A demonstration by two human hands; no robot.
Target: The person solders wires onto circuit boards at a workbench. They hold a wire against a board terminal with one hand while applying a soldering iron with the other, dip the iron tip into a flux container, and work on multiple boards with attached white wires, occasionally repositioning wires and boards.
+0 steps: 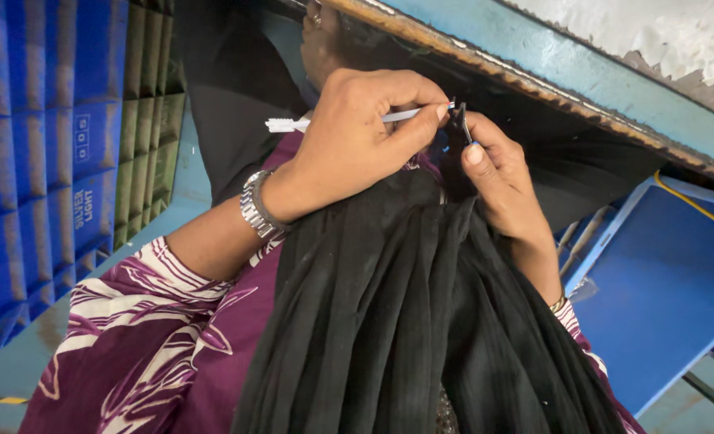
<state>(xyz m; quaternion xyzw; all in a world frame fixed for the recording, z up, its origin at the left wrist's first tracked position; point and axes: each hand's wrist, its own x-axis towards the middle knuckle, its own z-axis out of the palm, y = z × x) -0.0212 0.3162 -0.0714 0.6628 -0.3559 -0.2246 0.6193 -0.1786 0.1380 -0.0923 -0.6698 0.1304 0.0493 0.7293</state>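
Above black pleated fabric, left hand gripping white tool, right hand pinching cloth

crates left, cloth on lap, table behind

The left hand curls in a pinch, wrist bent, forearm slanting up from lower left. The right hand pinches beside it, thumb raised.
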